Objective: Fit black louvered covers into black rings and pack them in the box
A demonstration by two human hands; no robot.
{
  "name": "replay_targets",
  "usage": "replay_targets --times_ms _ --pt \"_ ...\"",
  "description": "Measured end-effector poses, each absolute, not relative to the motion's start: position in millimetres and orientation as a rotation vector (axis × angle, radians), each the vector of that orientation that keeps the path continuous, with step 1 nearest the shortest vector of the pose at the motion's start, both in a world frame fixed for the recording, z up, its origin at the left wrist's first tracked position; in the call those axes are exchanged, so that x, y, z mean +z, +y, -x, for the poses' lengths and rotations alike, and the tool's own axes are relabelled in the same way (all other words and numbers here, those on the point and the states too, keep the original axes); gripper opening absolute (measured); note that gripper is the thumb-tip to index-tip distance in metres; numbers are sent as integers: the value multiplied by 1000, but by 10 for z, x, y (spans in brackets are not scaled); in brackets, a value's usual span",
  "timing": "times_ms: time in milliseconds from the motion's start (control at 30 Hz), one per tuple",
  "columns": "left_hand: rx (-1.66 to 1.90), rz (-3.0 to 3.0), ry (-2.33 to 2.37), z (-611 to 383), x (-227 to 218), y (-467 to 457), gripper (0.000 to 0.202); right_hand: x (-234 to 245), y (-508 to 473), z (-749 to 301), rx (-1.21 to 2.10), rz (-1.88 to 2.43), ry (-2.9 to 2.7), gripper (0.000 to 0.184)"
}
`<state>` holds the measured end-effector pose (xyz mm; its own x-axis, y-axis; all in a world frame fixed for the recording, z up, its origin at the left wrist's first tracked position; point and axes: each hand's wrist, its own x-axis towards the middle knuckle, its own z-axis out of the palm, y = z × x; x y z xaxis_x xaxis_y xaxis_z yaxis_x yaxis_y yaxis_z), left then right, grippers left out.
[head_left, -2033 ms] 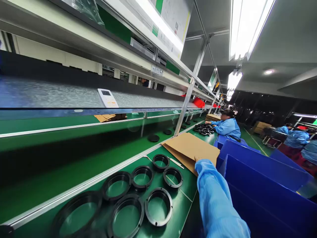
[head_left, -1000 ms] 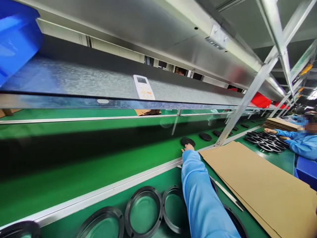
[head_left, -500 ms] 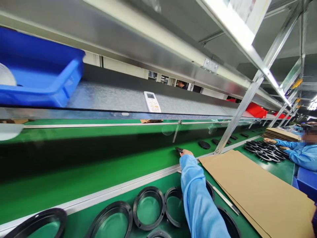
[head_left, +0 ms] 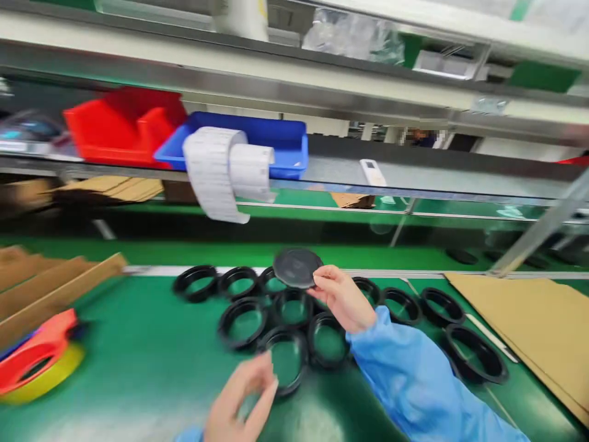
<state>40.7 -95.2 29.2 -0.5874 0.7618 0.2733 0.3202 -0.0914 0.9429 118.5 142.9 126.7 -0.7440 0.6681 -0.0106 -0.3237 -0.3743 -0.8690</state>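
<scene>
My right hand (head_left: 343, 298) pinches the right edge of a flat black round disc (head_left: 297, 267), holding it up above a group of black rings. Lower down, my left hand (head_left: 243, 399) is somewhat blurred, its thumb and fingers apart and nothing held between them. Its fingertips are beside the nearest black ring (head_left: 301, 362); whether they touch it I cannot tell. Several more rings, such as this black ring (head_left: 242, 323), lie on the green work surface (head_left: 151, 350). Part of the group is hidden behind the disc and my right hand.
Cardboard sheets (head_left: 529, 319) lie at the right, near a slanted metal post (head_left: 543, 227). A tape dispenser (head_left: 41, 362) and cardboard dividers (head_left: 59, 285) are at the left. The shelf above carries a blue bin (head_left: 289, 144), a red bin (head_left: 124, 132), a label roll (head_left: 214, 172) and a remote control (head_left: 372, 172).
The view has swung left. My right hand has come back from the green strip behind the table, bringing the black disc over the rings. My left hand has entered view.
</scene>
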Motion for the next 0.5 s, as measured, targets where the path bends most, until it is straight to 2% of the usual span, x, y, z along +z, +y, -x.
replay_targets --times_ms 67,133,200,333,400,500 --pt "2112 -722 1449 -304 425 -886 89 1165 856 -1181 2291 423 -1228 40" --pt "2172 -532 1102 -178 555 -884 108 1039 351 -1178 2432 407 -1170 38" --pt "2083 -394 913 -83 662 -990 109 922 -65 -1191 2590 389 -1132 38" --pt "1975 -125 678 -3 746 -1295 80 820 -493 -1290 2876 131 -1451 50" --pt "1930 -83 603 14 710 -1386 73 835 -473 -1345 2677 43 -1732 44" --pt "1779 -72 564 -11 588 -1452 72 848 -243 -1394 1857 90 -2013 28"
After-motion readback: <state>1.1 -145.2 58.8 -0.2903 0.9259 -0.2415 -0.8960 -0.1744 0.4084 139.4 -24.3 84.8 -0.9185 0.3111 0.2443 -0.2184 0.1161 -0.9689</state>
